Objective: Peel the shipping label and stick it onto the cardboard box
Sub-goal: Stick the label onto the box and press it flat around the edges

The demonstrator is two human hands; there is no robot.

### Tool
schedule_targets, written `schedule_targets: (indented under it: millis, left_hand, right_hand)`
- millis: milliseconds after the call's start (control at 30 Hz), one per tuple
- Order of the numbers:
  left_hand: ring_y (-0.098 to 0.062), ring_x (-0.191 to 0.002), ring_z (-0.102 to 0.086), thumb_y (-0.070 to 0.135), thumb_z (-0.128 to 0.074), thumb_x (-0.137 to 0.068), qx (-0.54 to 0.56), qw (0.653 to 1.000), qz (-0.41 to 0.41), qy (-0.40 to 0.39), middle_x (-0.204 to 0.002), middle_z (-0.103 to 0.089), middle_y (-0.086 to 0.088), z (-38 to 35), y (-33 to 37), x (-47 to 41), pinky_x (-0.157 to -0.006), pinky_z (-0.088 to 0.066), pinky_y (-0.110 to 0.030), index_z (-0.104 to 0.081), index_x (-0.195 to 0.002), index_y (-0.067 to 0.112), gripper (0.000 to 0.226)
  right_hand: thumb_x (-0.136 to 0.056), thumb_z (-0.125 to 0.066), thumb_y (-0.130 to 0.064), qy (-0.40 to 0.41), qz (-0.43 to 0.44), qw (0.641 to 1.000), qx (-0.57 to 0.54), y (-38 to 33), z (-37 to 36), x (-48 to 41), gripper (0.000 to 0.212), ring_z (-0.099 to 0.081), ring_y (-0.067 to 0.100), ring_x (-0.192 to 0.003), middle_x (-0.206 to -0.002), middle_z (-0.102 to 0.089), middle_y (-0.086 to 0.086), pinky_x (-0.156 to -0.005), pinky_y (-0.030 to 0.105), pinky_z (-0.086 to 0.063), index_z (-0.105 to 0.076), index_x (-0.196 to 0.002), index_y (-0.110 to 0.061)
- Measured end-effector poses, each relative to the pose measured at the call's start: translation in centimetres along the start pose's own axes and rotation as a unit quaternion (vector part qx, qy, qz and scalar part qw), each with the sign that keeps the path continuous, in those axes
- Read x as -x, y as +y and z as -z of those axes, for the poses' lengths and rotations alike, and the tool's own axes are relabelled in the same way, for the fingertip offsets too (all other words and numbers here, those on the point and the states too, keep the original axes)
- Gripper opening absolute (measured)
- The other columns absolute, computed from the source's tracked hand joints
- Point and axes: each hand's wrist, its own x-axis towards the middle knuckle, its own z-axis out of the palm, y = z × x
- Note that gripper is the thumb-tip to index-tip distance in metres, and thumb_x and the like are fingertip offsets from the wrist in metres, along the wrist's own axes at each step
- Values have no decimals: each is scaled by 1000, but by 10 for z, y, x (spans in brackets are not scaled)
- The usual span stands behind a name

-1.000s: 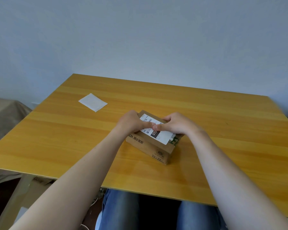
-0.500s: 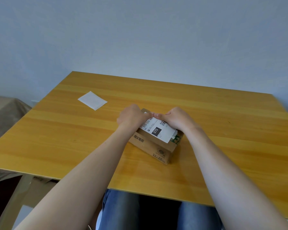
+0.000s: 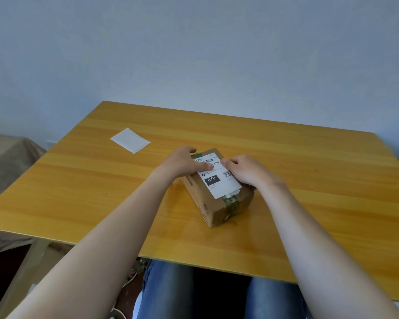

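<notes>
A small brown cardboard box [image 3: 219, 210] sits on the wooden table [image 3: 309, 180], sealed with green-printed tape. A white shipping label [image 3: 219, 180] with a barcode, a QR code and a black "070" patch lies flat on its top face. My left hand [image 3: 184, 162] grips the box's far left side, its thumb pressing on the label's upper left. My right hand [image 3: 247, 171] rests on the box's right side, with fingertips on the label's upper right edge.
A blank white backing sheet [image 3: 130, 140] lies on the table to the far left. A cloth-covered piece of furniture [image 3: 7, 162] stands left of the table. My legs in jeans [image 3: 171, 291] are under the near edge.
The box has turned so that its long side points more toward me. My hands have slid apart from the label's middle toward its far end, uncovering more of the print.
</notes>
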Motion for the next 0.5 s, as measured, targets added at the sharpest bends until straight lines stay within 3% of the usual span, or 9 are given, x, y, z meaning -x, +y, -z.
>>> schedule_targets:
  millis: [100, 267, 367, 500]
  left_hand:
    - [-24, -114, -64, 56, -86, -76, 26, 999, 0, -39, -140, -58, 0, 1, -1, 5, -84, -61, -43, -39, -159, 25, 100]
    - [-20, -97, -70, 42, -86, -80, 25, 997, -33, -70, -116, -66, 3, -2, 2, 9, -73, -65, -42, -49, -147, 23, 79]
    - [-20, -93, -72, 43, -87, -79, 28, 998, -26, -59, -111, -68, 3, -4, 1, 7, -64, -64, -39, -53, -141, 23, 74]
    - [-23, -86, -75, 47, -87, -77, 41, 999, 3, -25, -104, -72, -1, -10, 2, 3, -61, -66, -44, -58, -132, 22, 68]
  right_hand:
    - [-93, -56, -76, -56, 2, 996, -71, -3, 2, 15, 74, -70, 13, -92, -108, -68, -15, -62, 34, -55, -41, -157, -42]
    - [-77, -85, -64, -91, 9, 993, -70, -3, -1, 14, 114, -69, 11, -94, -113, -64, -17, -61, 38, -60, -13, -165, -51]
    - [-75, -87, -62, -86, 6, 993, -83, -1, -2, 10, 117, -72, 12, -91, -111, -66, -17, -57, 36, -59, -13, -164, -54]
    - [-75, -86, -64, -58, 5, 993, -100, 2, -4, 4, 102, -76, 13, -86, -104, -74, -12, -56, 32, -58, -28, -159, -53]
